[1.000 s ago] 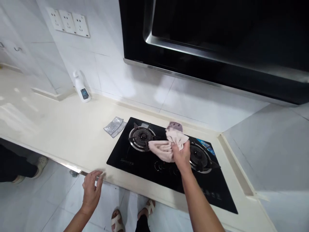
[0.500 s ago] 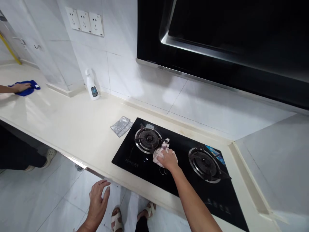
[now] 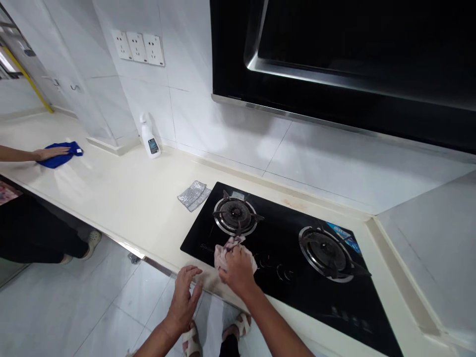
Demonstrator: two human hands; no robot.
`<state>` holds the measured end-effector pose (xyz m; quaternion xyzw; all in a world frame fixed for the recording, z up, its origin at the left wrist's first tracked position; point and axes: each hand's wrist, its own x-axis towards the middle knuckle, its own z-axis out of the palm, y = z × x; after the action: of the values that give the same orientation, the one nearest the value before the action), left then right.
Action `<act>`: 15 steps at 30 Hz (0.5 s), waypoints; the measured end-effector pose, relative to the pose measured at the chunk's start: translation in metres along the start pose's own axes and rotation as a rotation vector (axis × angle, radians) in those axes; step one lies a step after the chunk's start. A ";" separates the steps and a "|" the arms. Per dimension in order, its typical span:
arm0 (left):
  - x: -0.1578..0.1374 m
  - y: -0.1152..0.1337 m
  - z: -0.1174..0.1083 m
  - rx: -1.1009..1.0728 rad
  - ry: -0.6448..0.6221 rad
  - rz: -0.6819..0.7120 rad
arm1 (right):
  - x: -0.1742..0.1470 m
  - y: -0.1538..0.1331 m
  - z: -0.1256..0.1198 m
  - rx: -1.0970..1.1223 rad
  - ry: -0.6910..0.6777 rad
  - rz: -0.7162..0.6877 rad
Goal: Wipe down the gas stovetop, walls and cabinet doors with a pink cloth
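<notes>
Right now my right hand (image 3: 235, 267) grips the bunched pale cloth (image 3: 221, 256) at the front of the stove (image 3: 277, 220), lower middle of the frame; I'd press it flatter for even wiping. My left hand (image 3: 185, 293), loosely spread, holds nothing.

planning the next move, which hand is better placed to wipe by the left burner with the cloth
Probably the right: the right hand grips the cloth on the stove, close to the left burner. The left hand looks empty, near the front of the counter.
</notes>
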<state>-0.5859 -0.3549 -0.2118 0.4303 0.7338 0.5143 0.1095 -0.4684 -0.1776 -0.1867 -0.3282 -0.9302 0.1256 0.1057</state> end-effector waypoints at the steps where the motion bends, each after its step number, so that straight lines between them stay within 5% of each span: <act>1: 0.000 0.001 -0.001 -0.037 0.002 -0.047 | -0.008 -0.012 0.008 0.095 0.013 -0.039; 6: -0.010 -0.006 -0.029 -0.153 0.127 -0.318 | -0.033 -0.066 0.036 0.495 -0.070 -0.201; 10: -0.021 -0.005 -0.064 -0.178 0.174 -0.482 | -0.029 -0.081 0.013 0.927 -0.166 -0.168; 13: -0.008 0.006 -0.070 -0.376 0.064 -0.584 | -0.005 -0.077 -0.015 1.287 -0.135 -0.050; 15: 0.011 0.013 -0.061 -0.473 -0.063 -0.551 | 0.020 -0.069 -0.026 1.253 -0.045 -0.019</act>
<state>-0.6228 -0.3854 -0.1704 0.1946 0.6792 0.6075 0.3629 -0.5162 -0.2126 -0.1392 -0.1931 -0.6847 0.6530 0.2597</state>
